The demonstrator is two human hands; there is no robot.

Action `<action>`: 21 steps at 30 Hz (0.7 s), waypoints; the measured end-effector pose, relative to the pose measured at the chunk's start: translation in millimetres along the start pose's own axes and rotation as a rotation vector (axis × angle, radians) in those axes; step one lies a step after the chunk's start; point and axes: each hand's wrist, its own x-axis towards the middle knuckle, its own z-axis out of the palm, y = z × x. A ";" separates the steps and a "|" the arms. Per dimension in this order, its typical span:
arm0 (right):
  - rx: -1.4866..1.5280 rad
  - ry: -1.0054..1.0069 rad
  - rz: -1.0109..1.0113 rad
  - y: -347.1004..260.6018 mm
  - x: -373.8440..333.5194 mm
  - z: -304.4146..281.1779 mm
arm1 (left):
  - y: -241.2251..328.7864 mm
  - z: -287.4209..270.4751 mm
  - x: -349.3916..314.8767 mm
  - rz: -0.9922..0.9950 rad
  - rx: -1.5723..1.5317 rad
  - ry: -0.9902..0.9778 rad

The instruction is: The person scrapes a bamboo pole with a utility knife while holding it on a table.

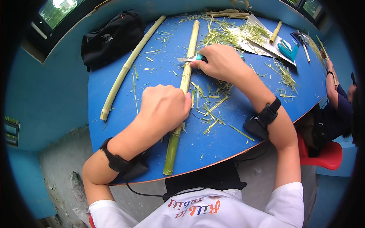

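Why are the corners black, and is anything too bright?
Throughout the head view: the round fisheye image leaves black corners; the dark-framed glass window, upper left, has near-white patches; the pale, green-ended bamboo pole in the left hand looks sharp.

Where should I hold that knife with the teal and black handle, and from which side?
I'd take it by its handle, coming from the right, as the right hand does. The bare blade points left across the bamboo stick, so the left side looks riskiest to grab. The handle runs back to the right, giving you a safer part to wrap around.
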 end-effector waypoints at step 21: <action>0.105 -0.134 -0.040 4.8 -10.7 -10.4 | -3.9 -9.3 -6.2 -0.024 0.010 -0.068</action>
